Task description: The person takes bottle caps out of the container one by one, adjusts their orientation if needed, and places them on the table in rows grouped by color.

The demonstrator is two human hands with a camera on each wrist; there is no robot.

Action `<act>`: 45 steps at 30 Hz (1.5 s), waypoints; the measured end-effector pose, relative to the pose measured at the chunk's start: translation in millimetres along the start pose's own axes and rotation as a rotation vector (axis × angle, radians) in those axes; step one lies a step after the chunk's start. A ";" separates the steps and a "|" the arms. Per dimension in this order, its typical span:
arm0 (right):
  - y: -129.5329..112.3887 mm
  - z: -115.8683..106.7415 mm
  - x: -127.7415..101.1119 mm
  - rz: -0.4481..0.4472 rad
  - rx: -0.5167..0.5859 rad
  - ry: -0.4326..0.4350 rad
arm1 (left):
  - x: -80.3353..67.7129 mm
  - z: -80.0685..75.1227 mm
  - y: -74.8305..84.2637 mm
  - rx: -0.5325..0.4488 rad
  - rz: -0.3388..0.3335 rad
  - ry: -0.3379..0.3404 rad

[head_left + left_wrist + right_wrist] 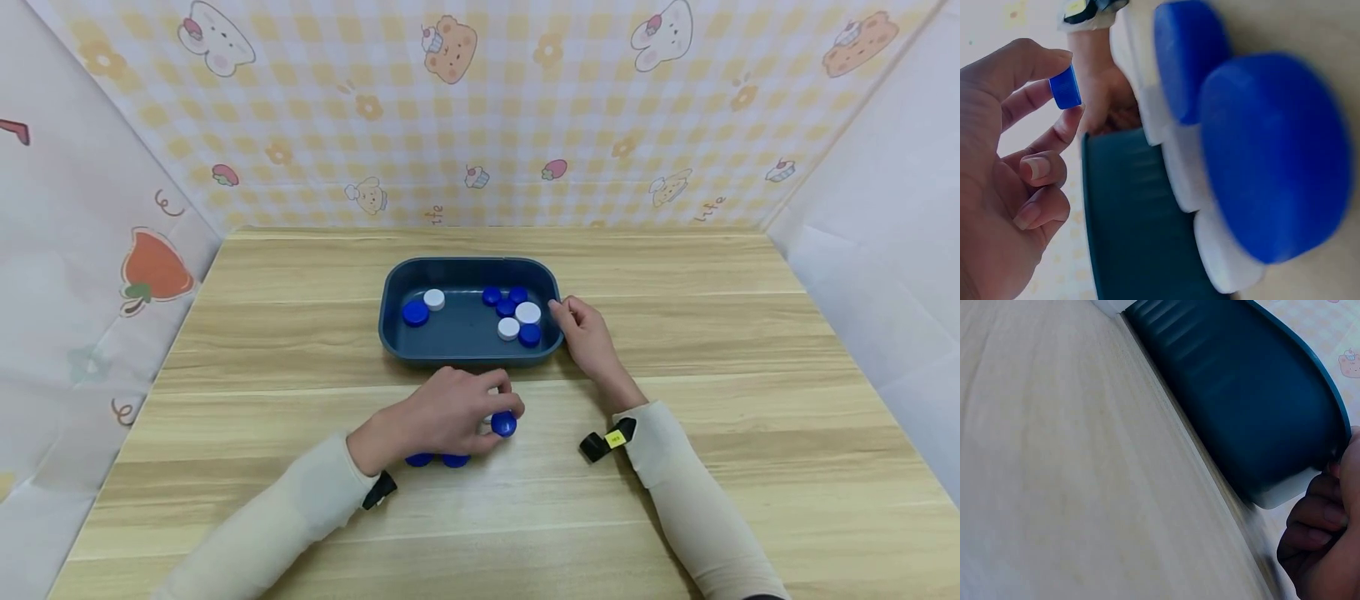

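Note:
A dark blue tray [396, 287] sits mid-table and holds several blue and white bottle caps, among them a blue cap [415, 313] and a white cap [527, 312]. My left hand [501, 414] hovers in front of the tray and pinches a small blue cap [503, 424] between thumb and fingertip; the left wrist view shows the same cap [1065, 89] in that hand [1070, 83]. Under this hand lie more blue caps [454, 460] and white caps [1172, 156] on the table. My right hand [561, 308] grips the tray's right rim, its curled fingers [1325, 515] against the tray wall [1247, 394].
The wooden table [750, 417] is walled on three sides by patterned sheets [480, 108]. Both forearms wear cream sleeves with black wrist straps [603, 442]. Bare wood stretches left and right of the tray.

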State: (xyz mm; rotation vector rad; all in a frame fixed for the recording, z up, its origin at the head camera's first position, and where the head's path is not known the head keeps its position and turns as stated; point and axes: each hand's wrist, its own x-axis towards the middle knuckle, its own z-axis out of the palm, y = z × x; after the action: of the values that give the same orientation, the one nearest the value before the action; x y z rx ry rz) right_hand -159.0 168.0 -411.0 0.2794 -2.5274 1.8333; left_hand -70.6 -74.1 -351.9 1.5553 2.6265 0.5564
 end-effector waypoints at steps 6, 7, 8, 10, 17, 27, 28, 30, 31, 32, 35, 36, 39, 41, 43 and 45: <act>-0.8 0.6 -0.4 -0.020 -0.004 0.014 | -3.8 10.3 4.2 0.008 0.006 -0.084; -0.5 0.7 -0.2 -0.021 -0.004 0.017 | -4.3 11.4 4.5 0.017 0.008 -0.094; -0.4 0.8 -0.3 -0.019 -0.002 0.018 | -4.7 12.2 4.8 0.024 0.011 -0.100; -0.2 0.7 -0.2 -0.019 0.000 0.017 | -5.3 13.4 5.0 0.036 0.016 -0.114; 0.3 0.3 -0.3 -0.014 0.002 0.004 | -6.8 15.0 6.9 0.110 0.058 -0.149; -1.1 -0.1 1.0 -0.022 0.005 0.006 | -6.9 17.5 10.5 0.231 0.098 -0.185; -1.1 -0.1 0.9 -0.022 0.006 0.006 | -6.9 17.4 10.7 0.237 0.099 -0.189; -0.8 0.0 1.0 -0.021 0.010 0.005 | -6.9 17.7 10.5 0.237 0.096 -0.196; -0.5 0.1 0.9 -0.022 0.010 0.006 | -6.9 18.2 10.3 0.236 0.093 -0.199; 0.0 0.2 0.7 -0.020 0.010 0.007 | -7.1 18.4 10.1 0.235 0.092 -0.200; 0.8 0.4 0.4 -0.013 0.008 0.007 | -7.4 19.0 9.6 0.226 0.087 -0.201; 0.7 0.3 0.3 -0.011 0.006 0.006 | -7.5 18.8 9.7 0.216 0.084 -0.202; -0.1 0.2 -0.1 -0.008 0.005 0.004 | -7.5 17.1 10.0 0.154 0.062 -0.200; -1.0 0.1 -0.2 -0.008 0.004 0.006 | -6.6 13.8 10.1 0.075 0.037 -0.181; -1.4 -0.1 0.0 -0.011 -0.003 0.005 | -4.5 9.0 8.9 -0.018 0.023 -0.120; -1.7 -0.3 0.1 -0.011 -0.005 0.007 | -1.2 2.5 6.1 -0.107 0.014 -0.032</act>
State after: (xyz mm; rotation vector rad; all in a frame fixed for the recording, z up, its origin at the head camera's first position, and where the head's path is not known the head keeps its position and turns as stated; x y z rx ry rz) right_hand -158.9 167.8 -409.3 0.2858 -2.5202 1.8206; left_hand -64.3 -71.8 -352.5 1.5398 2.5191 0.6558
